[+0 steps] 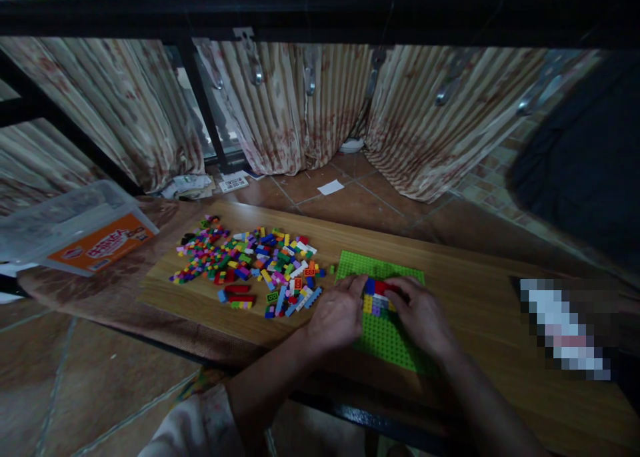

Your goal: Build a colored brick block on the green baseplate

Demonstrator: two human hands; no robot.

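Observation:
A green studded baseplate [385, 347] lies on the wooden board, with a small block of toy building bricks [375, 303] in blue, red, white, yellow and purple on it. My left hand [340, 313] rests at the left side of these bricks, its fingers bent and pressed against them. From the right, my right hand [423, 313] closes with thumb and fingers at the red and white bricks along the far right edge. The fingers partly hide the bricks, and both hands cover parts of the baseplate.
Loose toy bricks [260, 263] are spread left of the baseplate on the wooden board [480, 323]. A clear plastic bin [85, 210] with an orange label lies at the far left. Curtains [300, 110] and a dark metal rail [320, 20] stand behind. A blurred-out patch [565, 330] covers something at right.

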